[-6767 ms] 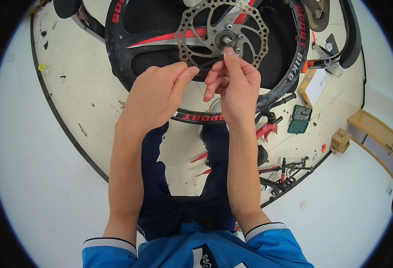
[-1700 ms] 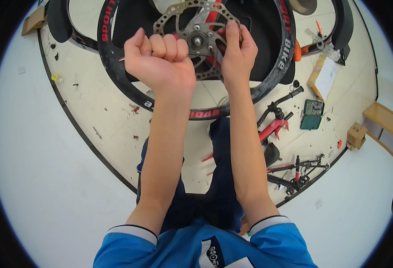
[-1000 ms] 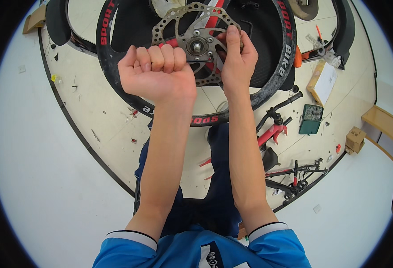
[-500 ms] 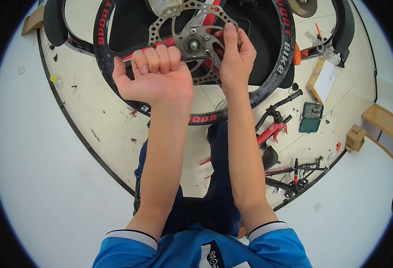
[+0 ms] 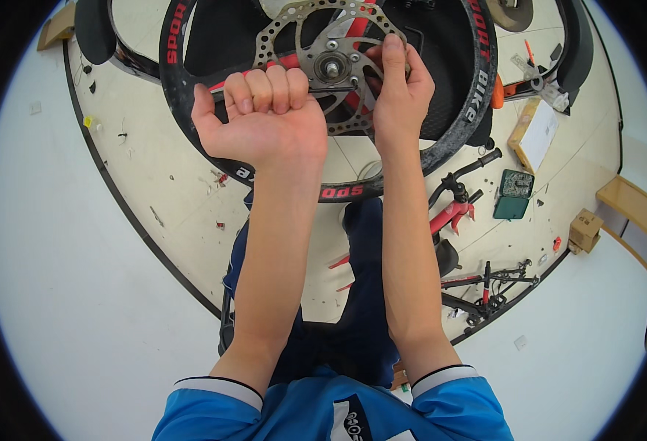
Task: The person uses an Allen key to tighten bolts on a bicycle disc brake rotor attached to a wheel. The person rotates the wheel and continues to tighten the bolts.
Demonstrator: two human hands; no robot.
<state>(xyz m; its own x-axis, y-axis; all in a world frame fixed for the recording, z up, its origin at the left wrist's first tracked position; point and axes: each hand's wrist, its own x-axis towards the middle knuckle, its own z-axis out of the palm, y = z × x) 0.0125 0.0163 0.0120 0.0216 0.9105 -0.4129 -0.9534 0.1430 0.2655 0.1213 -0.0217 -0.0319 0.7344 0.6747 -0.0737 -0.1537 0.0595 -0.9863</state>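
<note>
A black wheel [image 5: 452,121] with red lettering lies before me, with a drilled metal brake disc [image 5: 267,45] at its hub [image 5: 331,67]. My left hand [image 5: 275,128] is at the disc's lower left, palm up. Its four fingers curl round a thin dark hex key [image 5: 329,90], whose visible end reaches to a bolt beside the hub; the thumb sticks out to the left. My right hand [image 5: 400,99] pinches the disc's right edge, thumb on top and the fingertips partly hidden behind it. Bolts show around the hub.
Under the wheel is a black chair seat [image 5: 220,44] with armrests [image 5: 94,33] on both sides. A black L-shaped key [image 5: 414,38] lies behind the disc. On the floor at right are a green case [image 5: 513,206], a red bike frame [image 5: 448,217], a black frame and cardboard boxes [image 5: 585,229].
The wheel, with its disc, and both my hands have shifted slightly to the right. Both hands keep their hold.
</note>
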